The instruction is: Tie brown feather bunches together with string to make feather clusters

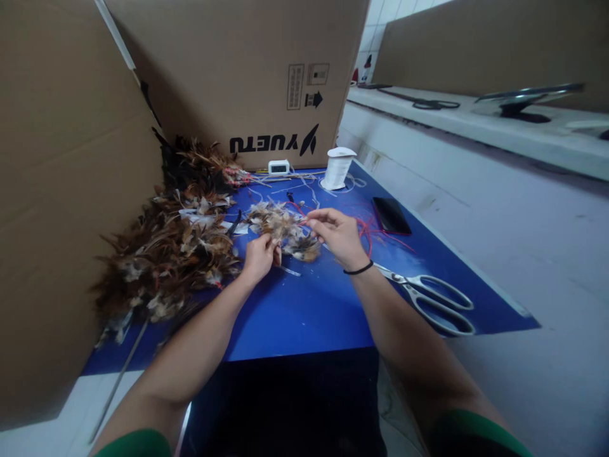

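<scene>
My left hand (259, 258) is closed at the near edge of a small bunch of brown and cream feathers (273, 219), its fingertips pinching some of them. To the right of the bunch, my right hand (337, 236) pinches thin red string (299, 209) between thumb and forefinger; the exact grip is blurred. More red string (365, 231) lies loose behind that wrist. Large scissors (428, 298) rest beside my right forearm, their blades partly covered by it. Left of my left hand spreads a big pile of brown feathers (176, 254).
A tall cardboard box (228, 70) closes off the back, and another cardboard panel (61, 190) the left. On the blue tabletop (304, 317) stand a white spool (337, 170) and a small white digital timer (278, 167). A dark phone (391, 216) lies at the right.
</scene>
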`<state>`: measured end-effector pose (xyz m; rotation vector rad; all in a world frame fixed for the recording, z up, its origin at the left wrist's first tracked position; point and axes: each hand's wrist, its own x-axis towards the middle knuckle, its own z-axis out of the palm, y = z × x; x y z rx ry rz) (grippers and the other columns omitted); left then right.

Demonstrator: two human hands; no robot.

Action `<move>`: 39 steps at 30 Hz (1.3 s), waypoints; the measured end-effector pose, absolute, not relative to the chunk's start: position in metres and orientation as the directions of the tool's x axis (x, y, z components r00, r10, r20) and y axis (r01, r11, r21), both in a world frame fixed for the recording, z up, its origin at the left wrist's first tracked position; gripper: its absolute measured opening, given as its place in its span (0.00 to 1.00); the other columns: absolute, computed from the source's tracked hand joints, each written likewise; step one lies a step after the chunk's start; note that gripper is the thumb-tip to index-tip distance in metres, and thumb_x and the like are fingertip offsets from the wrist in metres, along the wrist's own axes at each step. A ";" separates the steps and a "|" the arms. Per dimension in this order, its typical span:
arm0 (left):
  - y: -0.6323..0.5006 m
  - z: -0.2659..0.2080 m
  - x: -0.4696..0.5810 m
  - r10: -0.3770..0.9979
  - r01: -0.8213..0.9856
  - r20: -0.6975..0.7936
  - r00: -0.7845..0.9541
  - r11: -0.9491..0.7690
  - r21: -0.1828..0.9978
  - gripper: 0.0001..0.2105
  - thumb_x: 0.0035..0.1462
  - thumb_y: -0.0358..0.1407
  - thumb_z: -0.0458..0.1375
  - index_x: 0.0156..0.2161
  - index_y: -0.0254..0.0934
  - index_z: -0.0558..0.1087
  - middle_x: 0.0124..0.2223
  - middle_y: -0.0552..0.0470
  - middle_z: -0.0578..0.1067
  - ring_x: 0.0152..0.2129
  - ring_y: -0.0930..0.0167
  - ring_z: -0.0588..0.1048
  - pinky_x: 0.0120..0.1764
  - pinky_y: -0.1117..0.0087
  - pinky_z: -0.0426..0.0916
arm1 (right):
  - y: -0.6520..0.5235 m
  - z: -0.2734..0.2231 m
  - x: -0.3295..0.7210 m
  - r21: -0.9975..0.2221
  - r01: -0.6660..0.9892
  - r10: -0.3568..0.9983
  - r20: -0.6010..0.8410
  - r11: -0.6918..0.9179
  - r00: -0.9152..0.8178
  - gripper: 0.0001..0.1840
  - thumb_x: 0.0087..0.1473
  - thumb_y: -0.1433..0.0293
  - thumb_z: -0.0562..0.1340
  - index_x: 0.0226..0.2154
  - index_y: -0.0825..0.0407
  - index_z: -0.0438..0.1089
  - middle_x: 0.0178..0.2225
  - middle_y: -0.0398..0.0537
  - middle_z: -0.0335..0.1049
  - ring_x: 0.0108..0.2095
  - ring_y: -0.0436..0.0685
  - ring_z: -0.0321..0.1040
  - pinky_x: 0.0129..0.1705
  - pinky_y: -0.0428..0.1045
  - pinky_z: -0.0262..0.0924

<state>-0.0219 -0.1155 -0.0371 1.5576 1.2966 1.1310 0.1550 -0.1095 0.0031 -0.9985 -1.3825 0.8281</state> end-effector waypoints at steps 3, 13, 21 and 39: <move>-0.117 -0.036 -0.021 0.983 0.302 0.161 0.092 -0.182 0.936 0.11 0.57 0.35 0.48 0.24 0.37 0.64 0.14 0.58 0.67 0.09 0.74 0.67 0.17 0.74 0.63 | -0.110 -0.004 0.150 -0.857 0.262 0.893 0.448 0.443 -0.043 0.08 0.45 0.69 0.62 0.32 0.54 0.72 0.31 0.46 0.73 0.28 0.49 0.67 0.32 0.47 0.63; -0.122 -0.033 -0.019 0.966 0.414 0.218 0.138 -0.256 0.874 0.13 0.57 0.33 0.48 0.21 0.37 0.63 0.13 0.57 0.67 0.11 0.75 0.68 0.19 0.75 0.62 | -0.116 -0.010 0.143 -0.620 0.539 0.792 0.589 0.570 -0.160 0.06 0.49 0.70 0.59 0.29 0.53 0.71 0.29 0.47 0.70 0.27 0.51 0.64 0.32 0.48 0.61; -0.120 -0.036 -0.022 0.960 0.437 0.236 0.148 -0.278 0.856 0.13 0.57 0.34 0.48 0.22 0.37 0.63 0.13 0.57 0.68 0.11 0.75 0.68 0.20 0.75 0.62 | -0.114 -0.005 0.151 -0.620 0.567 0.774 0.631 0.542 -0.051 0.07 0.51 0.70 0.57 0.29 0.52 0.71 0.30 0.45 0.72 0.29 0.51 0.67 0.36 0.48 0.61; -0.126 -0.035 -0.017 0.955 0.437 0.242 0.169 -0.293 0.851 0.12 0.57 0.34 0.48 0.22 0.37 0.64 0.15 0.56 0.68 0.11 0.74 0.68 0.20 0.74 0.63 | -0.120 -0.010 0.144 -0.434 0.553 0.651 0.703 0.711 -0.285 0.08 0.55 0.72 0.55 0.33 0.51 0.71 0.33 0.48 0.70 0.36 0.53 0.67 0.42 0.49 0.61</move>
